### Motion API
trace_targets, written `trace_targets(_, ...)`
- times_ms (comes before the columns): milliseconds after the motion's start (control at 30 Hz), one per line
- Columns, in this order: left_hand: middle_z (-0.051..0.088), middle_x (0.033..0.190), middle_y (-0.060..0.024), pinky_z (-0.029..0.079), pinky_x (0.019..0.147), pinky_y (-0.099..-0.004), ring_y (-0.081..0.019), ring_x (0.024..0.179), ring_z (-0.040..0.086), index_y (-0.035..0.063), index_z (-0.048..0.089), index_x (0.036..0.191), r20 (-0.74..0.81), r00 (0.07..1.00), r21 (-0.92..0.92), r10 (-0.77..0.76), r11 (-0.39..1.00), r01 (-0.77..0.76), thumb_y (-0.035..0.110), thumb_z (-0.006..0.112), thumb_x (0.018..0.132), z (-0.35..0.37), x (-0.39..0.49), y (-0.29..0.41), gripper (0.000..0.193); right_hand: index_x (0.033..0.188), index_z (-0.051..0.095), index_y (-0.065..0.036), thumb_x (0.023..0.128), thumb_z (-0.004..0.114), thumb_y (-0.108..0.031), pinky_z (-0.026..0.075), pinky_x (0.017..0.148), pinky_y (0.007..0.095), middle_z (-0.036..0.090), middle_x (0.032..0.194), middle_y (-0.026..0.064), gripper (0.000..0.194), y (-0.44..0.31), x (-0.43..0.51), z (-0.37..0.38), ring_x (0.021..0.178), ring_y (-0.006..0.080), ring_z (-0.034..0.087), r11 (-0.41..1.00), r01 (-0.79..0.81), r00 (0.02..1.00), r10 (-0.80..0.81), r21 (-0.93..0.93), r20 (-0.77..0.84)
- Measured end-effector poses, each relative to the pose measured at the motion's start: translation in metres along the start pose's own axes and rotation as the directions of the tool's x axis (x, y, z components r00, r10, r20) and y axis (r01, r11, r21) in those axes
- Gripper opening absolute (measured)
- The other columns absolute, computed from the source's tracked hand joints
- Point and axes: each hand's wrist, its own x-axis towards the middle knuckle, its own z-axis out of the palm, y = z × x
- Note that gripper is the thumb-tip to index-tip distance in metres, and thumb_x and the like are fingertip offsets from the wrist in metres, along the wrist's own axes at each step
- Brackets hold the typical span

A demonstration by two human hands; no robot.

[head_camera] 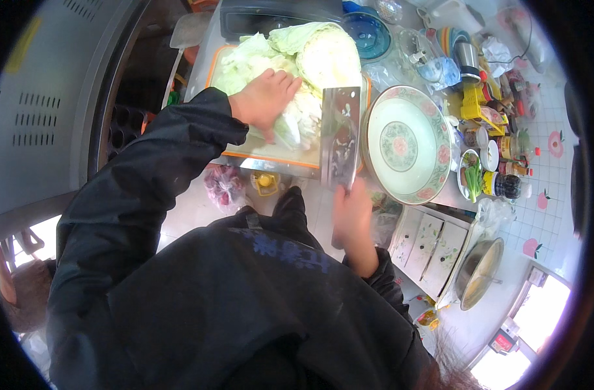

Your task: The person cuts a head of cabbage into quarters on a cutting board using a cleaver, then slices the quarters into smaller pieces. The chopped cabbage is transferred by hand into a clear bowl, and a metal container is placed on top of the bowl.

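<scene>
My right hand [354, 214] grips the handle of a Chinese cleaver [339, 131], its broad blade wet and dotted with small pale bits. The blade lies over the right side of a cutting board [297, 157] with an orange rim. On the board, my left hand [270, 95] presses down on a pile of cut cabbage leaves [297, 126], fingers partly bent. Behind the blade sits a large cut cabbage [330, 58], its pale cut face showing. A big enamel-like basin [379, 141] with a floral pattern stands right of the board, with nothing in it.
Bottles and jars [506, 185] crowd the counter's right side, near a plate of green vegetables [471, 175]. A blue glass bowl [367, 36] stands behind the basin. A metal pan [479, 273] rests on a white drawer cabinet [426, 243]. A bagged item [224, 187] lies on the floor.
</scene>
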Motion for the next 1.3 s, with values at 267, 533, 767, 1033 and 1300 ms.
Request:
trace_targets(267, 0.056, 0.11, -0.0141, 0.04, 0.089, -0.0381, -0.0267, 0.107, 0.053, -0.0112, 0.04, 0.138, 0.015, 0.991, -0.136, -0.134, 0.981, 0.135, 0.057, 0.091, 0.041, 0.003, -0.004, 0.003, 0.129, 0.104, 0.051, -0.001, 0.093, 0.059, -0.018, 0.05, 0.069, 0.0546, 0.067, 0.083, 0.025, 0.022, -0.005, -0.02, 0.013, 0.078, 0.0483, 0.065, 0.994, -0.085, 0.993, 0.091, -0.075, 0.072)
trace_targets(533, 0.058, 0.115, -0.0142, 0.042, 0.085, -0.0446, -0.0284, 0.11, 0.052, -0.0094, 0.04, 0.14, -0.005, 0.877, -0.091, -0.48, 0.874, 0.478, 0.064, 0.088, 0.046, 0.007, -0.013, 0.024, 0.129, 0.112, 0.051, -0.001, 0.094, 0.057, -0.015, 0.05, 0.067, 0.0562, 0.067, 0.081, 0.0249, 0.024, -0.019, 0.018, 0.001, 0.073, 0.0481, 0.064, 0.987, 0.095, 0.995, -0.089, -0.132, 0.049)
trace_targets(767, 0.057, 0.123, -0.0191, 0.045, 0.092, -0.0494, -0.0337, 0.12, 0.052, -0.0081, 0.032, 0.145, 0.148, 0.77, -0.132, -0.621, 0.759, 0.638, 0.065, 0.09, 0.047, 0.002, -0.008, 0.027, 0.135, 0.11, 0.052, 0.002, 0.092, 0.058, -0.01, 0.05, 0.069, 0.0544, 0.066, 0.083, 0.0269, 0.023, -0.047, 0.005, -0.03, 0.079, 0.0483, 0.064, 0.994, 0.102, 0.994, -0.103, 0.036, 0.026)
trace_targets(1033, 0.045, 0.141, -0.0203, 0.042, 0.101, -0.0566, -0.0372, 0.135, 0.042, -0.0086, 0.024, 0.148, 0.144, 0.741, -0.115, -0.656, 0.732, 0.671, 0.06, 0.094, 0.047, 0.004, -0.003, 0.037, 0.141, 0.106, 0.05, 0.003, 0.089, 0.054, -0.008, 0.049, 0.066, 0.0594, 0.064, 0.072, 0.027, 0.02, -0.069, 0.041, 0.018, 0.069, 0.0504, 0.063, 0.956, 0.242, 0.967, -0.225, -0.166, 0.117)
trace_targets(1300, 0.057, 0.122, -0.0106, 0.045, 0.089, -0.0476, -0.0278, 0.119, 0.05, -0.0033, 0.042, 0.131, 0.169, 0.71, -0.108, -0.684, 0.703, 0.703, 0.059, 0.096, 0.038, 0.006, 0.011, 0.031, 0.124, 0.113, 0.047, 0.004, 0.093, 0.044, -0.009, 0.05, 0.081, 0.0583, 0.066, 0.092, 0.0321, 0.024, -0.092, 0.069, 0.006, 0.09, 0.0504, 0.065, 0.981, 0.117, 0.96, -0.071, -0.156, 0.27)
